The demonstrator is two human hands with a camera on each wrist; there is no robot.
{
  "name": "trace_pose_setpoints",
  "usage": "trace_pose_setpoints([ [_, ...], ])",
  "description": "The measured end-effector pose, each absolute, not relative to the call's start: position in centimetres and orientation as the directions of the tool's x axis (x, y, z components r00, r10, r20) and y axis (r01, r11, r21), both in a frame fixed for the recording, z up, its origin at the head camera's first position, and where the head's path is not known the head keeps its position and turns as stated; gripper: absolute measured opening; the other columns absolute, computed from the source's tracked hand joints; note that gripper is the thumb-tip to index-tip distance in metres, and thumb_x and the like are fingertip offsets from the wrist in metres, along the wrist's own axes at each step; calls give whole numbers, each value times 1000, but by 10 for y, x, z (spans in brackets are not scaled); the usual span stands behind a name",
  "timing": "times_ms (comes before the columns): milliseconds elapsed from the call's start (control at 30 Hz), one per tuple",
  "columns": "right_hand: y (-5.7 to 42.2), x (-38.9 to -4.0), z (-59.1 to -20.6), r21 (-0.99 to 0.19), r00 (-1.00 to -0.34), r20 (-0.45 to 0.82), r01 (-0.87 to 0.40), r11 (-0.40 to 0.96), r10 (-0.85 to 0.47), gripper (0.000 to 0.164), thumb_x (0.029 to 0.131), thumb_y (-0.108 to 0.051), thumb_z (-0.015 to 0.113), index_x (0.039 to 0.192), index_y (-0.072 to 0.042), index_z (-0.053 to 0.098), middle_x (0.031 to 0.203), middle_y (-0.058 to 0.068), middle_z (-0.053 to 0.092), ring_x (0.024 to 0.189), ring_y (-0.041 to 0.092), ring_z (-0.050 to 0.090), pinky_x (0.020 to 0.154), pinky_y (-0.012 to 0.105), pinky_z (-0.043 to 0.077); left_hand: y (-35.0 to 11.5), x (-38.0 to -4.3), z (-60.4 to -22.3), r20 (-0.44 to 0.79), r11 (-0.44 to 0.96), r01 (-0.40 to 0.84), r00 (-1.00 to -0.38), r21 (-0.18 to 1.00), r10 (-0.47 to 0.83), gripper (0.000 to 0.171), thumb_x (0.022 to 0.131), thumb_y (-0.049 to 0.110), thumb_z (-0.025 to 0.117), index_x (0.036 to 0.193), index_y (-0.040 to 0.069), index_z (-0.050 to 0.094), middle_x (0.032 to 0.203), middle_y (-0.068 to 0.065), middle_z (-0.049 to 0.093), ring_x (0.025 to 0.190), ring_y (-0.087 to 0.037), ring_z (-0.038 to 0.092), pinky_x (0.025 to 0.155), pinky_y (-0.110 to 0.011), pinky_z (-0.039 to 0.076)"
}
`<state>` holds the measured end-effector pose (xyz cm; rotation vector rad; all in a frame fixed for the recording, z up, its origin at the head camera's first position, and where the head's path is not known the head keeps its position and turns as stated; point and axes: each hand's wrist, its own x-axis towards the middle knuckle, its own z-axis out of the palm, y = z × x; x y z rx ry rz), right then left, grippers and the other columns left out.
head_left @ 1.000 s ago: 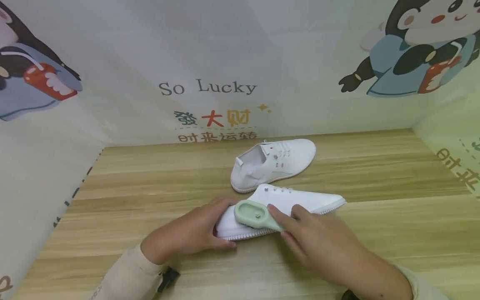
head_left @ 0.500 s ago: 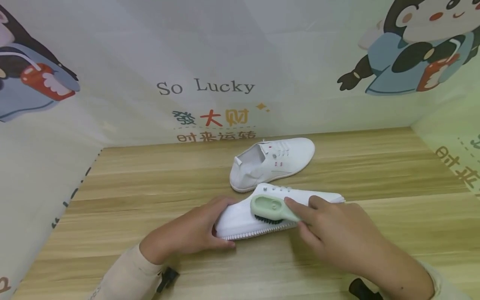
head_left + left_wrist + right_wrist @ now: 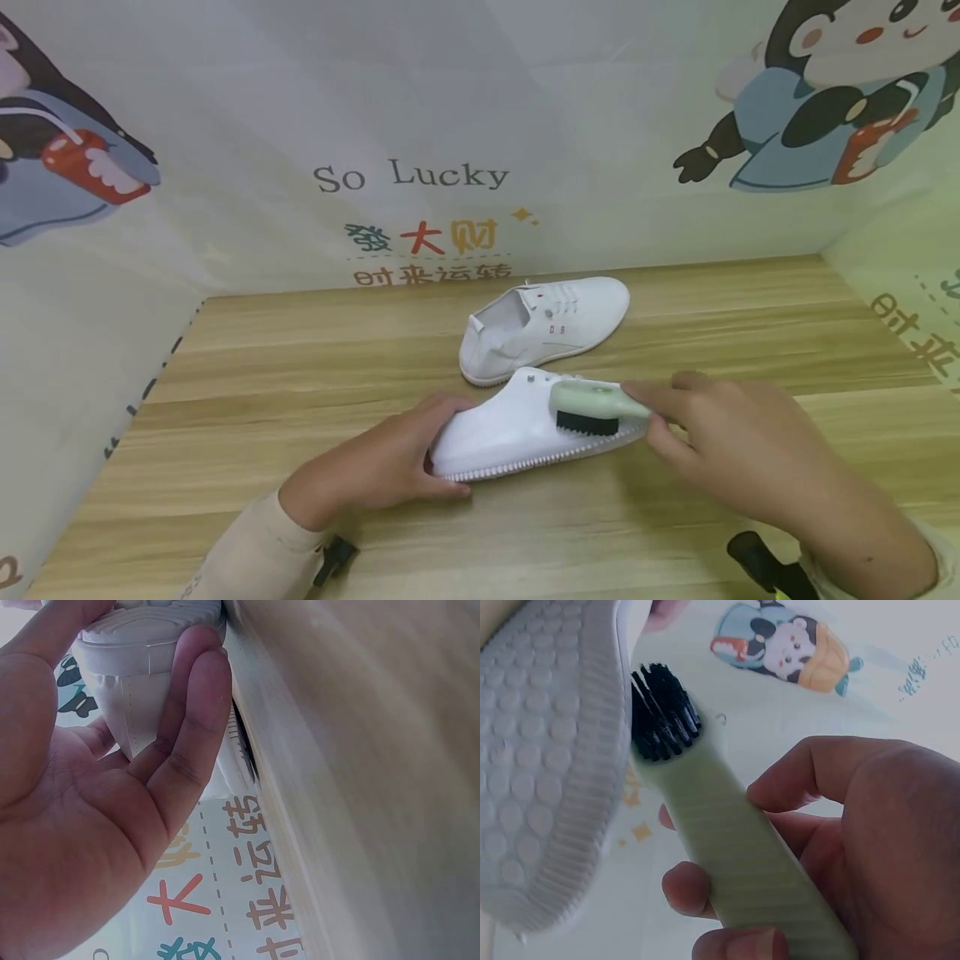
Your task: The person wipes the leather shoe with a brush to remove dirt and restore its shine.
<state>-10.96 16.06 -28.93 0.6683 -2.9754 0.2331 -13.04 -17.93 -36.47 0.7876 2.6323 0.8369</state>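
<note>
My left hand grips the heel end of a white shoe, which lies tilted on its side with the toe to the right. In the left wrist view the fingers curl round the shoe's heel. A pale green brush with black bristles is held by its handle in my right hand, over the shoe's side near the toe. The right wrist view shows the black bristles close by the edge of the dotted sole; whether they touch the upper is hidden there.
A second white shoe stands upright just behind the held one. Both are on a wood-grain table. Printed white cloth rises at the back and sides. Black straps hang by the wrists.
My right hand has moved the brush to the right along the shoe's side, from near the heel toward the toe, and the brush has tilted to show more bristles. The left hand stays put.
</note>
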Motion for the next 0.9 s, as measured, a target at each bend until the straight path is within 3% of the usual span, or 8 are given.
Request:
trace_pose_setpoints([
  [233,170,-114,-284,-118,-925,95,-378,918,-368,38,91,-29,56,127,-27,70,108,6,73,64,17,51,43,30,28,-179,-131,-366,-84,684,418,-816,598,572,80,76,34,87,142,20,43,136,6,51,114,-8,54,101,-34,47],
  [500,163,-115,-288,-103,-911,124,-406,908,-394,39,90,-30,57,127,-28,70,100,9,73,64,17,53,46,30,31,-179,-132,-366,-75,686,429,-815,587,574,82,76,35,87,143,20,43,137,6,51,117,-9,54,102,-35,46],
  [567,158,-114,-293,-98,-893,163,-438,893,-420,39,89,-28,59,126,-27,71,98,11,73,63,17,55,46,30,33,-180,-132,-366,-74,687,429,-816,586,573,82,76,36,87,143,21,43,136,6,51,116,-8,54,101,-35,47],
  [900,124,-103,-323,-42,-754,324,-615,787,-572,47,85,-23,68,132,-23,66,78,-2,52,54,7,35,47,24,31,-179,-131,-368,-89,689,411,-820,596,566,82,77,35,87,144,23,42,135,9,50,111,-7,55,98,-33,48],
])
